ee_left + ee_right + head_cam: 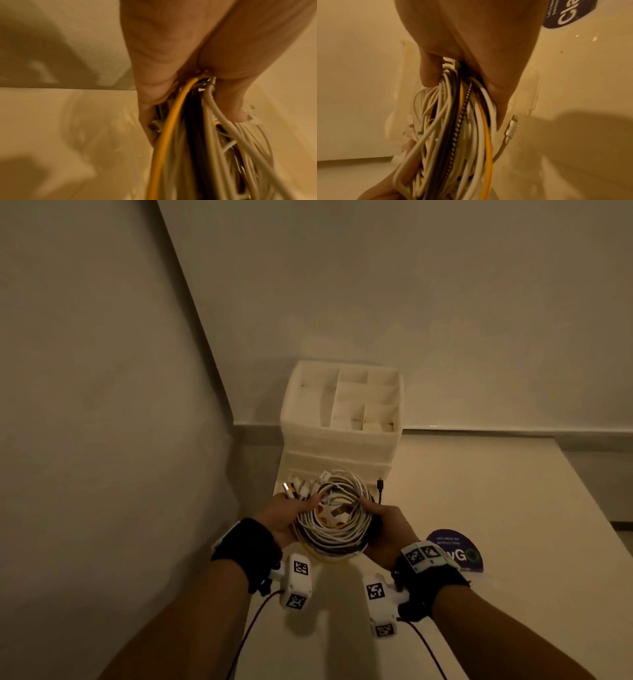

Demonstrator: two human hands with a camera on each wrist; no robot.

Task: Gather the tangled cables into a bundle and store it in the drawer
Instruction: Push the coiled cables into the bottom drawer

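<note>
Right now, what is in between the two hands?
The coiled cable bundle fills the gap. The left hand grips one side and the right hand the other, clearest in the head view.

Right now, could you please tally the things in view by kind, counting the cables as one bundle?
cable bundle: 1
hands gripping it, left hand and right hand: 2
white drawer organiser: 1
purple sticker: 1
Total: 5
</note>
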